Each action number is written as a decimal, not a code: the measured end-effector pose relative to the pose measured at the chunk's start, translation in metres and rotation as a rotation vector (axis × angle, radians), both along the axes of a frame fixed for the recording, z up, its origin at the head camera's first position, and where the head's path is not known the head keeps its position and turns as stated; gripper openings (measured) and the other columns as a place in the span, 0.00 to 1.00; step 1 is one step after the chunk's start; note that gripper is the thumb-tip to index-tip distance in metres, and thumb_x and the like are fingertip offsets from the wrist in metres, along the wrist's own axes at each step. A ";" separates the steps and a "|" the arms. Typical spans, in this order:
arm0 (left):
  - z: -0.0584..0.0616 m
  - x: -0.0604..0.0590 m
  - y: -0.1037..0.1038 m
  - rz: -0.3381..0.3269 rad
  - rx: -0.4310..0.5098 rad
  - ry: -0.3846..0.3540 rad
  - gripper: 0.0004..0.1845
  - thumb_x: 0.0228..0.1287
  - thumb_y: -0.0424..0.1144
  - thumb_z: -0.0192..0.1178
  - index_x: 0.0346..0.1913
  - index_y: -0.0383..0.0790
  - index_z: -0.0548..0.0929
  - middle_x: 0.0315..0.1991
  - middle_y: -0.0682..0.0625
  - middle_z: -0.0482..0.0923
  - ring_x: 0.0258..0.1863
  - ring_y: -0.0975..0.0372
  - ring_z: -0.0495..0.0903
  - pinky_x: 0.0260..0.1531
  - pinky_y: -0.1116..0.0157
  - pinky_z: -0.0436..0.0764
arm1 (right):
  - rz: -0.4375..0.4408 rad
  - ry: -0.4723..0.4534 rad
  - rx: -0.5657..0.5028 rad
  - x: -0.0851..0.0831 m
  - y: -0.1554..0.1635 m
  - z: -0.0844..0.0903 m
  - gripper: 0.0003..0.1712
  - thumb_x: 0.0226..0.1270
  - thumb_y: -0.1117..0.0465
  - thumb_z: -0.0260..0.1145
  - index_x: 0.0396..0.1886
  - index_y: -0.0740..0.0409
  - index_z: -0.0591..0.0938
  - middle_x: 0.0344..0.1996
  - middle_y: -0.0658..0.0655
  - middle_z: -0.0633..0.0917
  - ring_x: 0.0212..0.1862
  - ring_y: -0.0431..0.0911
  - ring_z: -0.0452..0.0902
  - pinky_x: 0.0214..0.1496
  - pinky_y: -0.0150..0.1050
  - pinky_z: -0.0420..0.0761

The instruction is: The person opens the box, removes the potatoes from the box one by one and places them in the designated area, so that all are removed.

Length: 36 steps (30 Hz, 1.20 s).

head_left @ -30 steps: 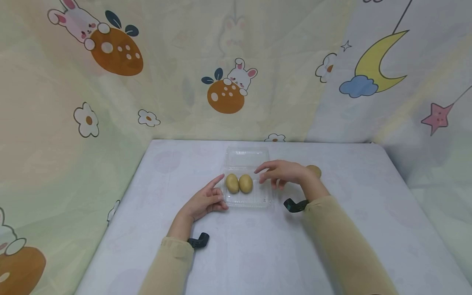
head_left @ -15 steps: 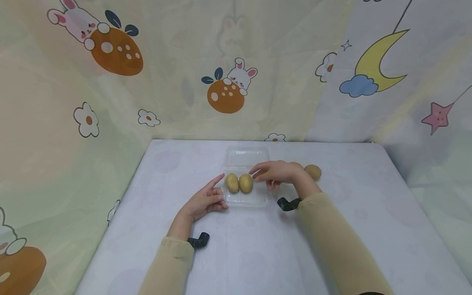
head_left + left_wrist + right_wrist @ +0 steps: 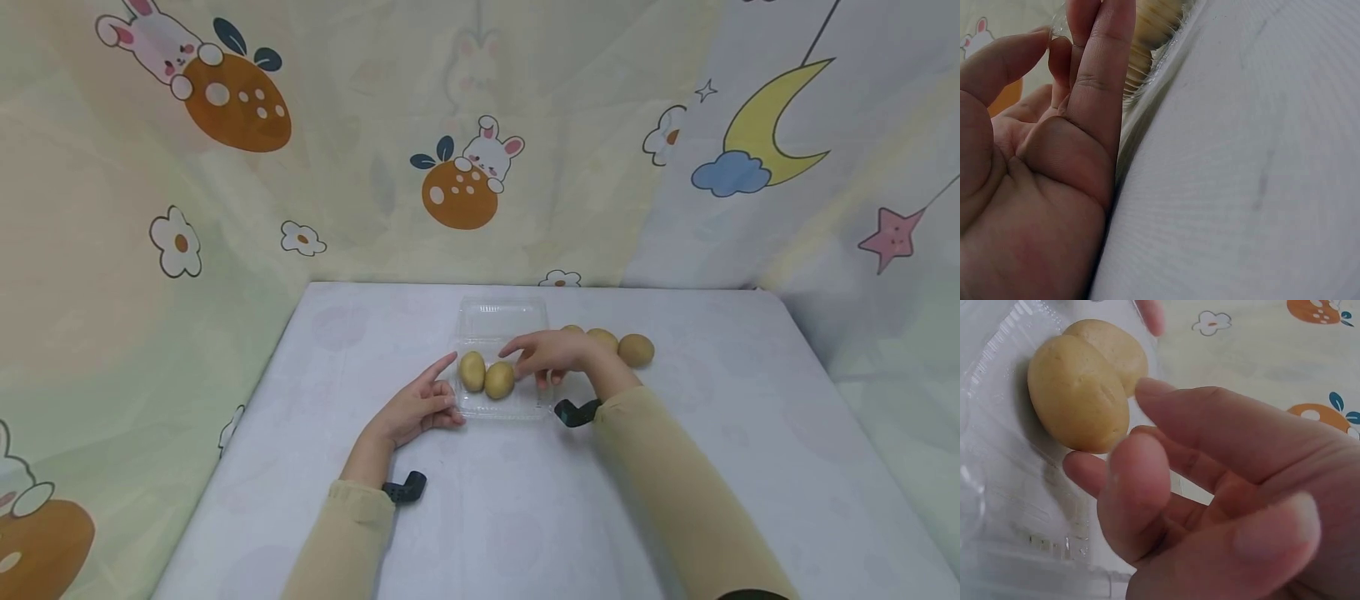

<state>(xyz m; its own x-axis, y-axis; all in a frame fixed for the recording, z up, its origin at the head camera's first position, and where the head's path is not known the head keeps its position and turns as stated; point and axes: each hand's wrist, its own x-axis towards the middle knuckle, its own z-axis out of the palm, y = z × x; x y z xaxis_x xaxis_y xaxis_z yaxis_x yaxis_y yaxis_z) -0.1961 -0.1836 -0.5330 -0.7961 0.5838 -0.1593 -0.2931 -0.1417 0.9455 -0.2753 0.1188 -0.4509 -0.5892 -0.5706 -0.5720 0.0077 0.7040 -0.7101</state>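
Note:
A clear plastic clamshell container [image 3: 525,408] lies open on the table, with two potatoes inside, the left potato [image 3: 472,372] and the right potato [image 3: 499,380], side by side. At the container's left edge, my left hand [image 3: 412,410] pinches the rim between thumb and fingers, its index finger stretched out along the side. My right hand [image 3: 558,350] reaches in from the right with fingers loosely bent and nothing in them. In the right wrist view its fingertips are right at the nearer potato [image 3: 1079,394].
Three more potatoes lie in a row behind my right hand: a far potato [image 3: 572,328], a middle potato [image 3: 603,339] and a right potato [image 3: 636,351], the first two partly hidden. The container's lid [image 3: 502,317] lies folded back. A patterned cloth [image 3: 360,167] stands behind the table.
My right hand has moved left to the right potato in the container, which has shifted slightly toward the front. The potatoes behind that hand have come into view. The left hand stays in place.

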 end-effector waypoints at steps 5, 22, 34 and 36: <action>0.000 0.000 0.000 -0.002 0.004 0.002 0.41 0.72 0.31 0.56 0.78 0.63 0.49 0.35 0.50 0.74 0.38 0.56 0.87 0.48 0.56 0.86 | 0.048 -0.044 0.068 -0.006 -0.009 0.001 0.29 0.66 0.54 0.69 0.65 0.32 0.73 0.51 0.56 0.84 0.21 0.42 0.73 0.20 0.29 0.71; -0.003 -0.002 -0.001 -0.019 0.013 0.024 0.42 0.73 0.30 0.54 0.79 0.60 0.46 0.35 0.51 0.74 0.39 0.56 0.88 0.48 0.56 0.86 | 0.078 -0.109 0.120 -0.010 -0.026 0.004 0.31 0.66 0.61 0.68 0.66 0.32 0.74 0.42 0.59 0.82 0.25 0.43 0.77 0.26 0.33 0.82; -0.004 -0.002 -0.002 -0.019 0.012 0.023 0.41 0.72 0.32 0.55 0.78 0.63 0.49 0.35 0.51 0.75 0.38 0.57 0.87 0.48 0.56 0.86 | -0.006 -0.120 0.102 -0.007 -0.036 -0.005 0.30 0.63 0.63 0.70 0.63 0.36 0.77 0.48 0.57 0.80 0.29 0.47 0.82 0.32 0.40 0.87; -0.003 -0.002 -0.002 -0.019 0.012 0.025 0.41 0.72 0.32 0.55 0.78 0.64 0.49 0.35 0.51 0.74 0.38 0.57 0.87 0.48 0.57 0.86 | -0.008 -0.126 0.099 -0.008 -0.036 -0.005 0.30 0.63 0.63 0.70 0.63 0.36 0.77 0.48 0.58 0.80 0.28 0.47 0.82 0.32 0.40 0.87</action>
